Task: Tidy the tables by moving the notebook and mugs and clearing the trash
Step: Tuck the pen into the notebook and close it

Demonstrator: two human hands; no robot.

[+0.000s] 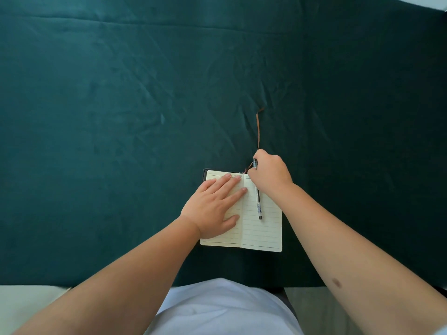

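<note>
Small cream-paged lined notebook with dark cover (251, 228): lies open and flat on the dark green velvet tablecloth (121, 117), at the near edge, right of centre; spine runs near to far, as does the long axis. Left hand (212, 209): fingers straight, pressing the left page flat. Right hand (271, 175): curled at the far top of the right page, apparently pinching the black-and-clear ballpoint pen (258, 201), though its fingertips are hidden. Brown ribbon bookmark (258, 129): trails far from the spine. Handling: light, pages floppy, covers stiffer; likely best closed first, then gripped across spine and boards.
</note>
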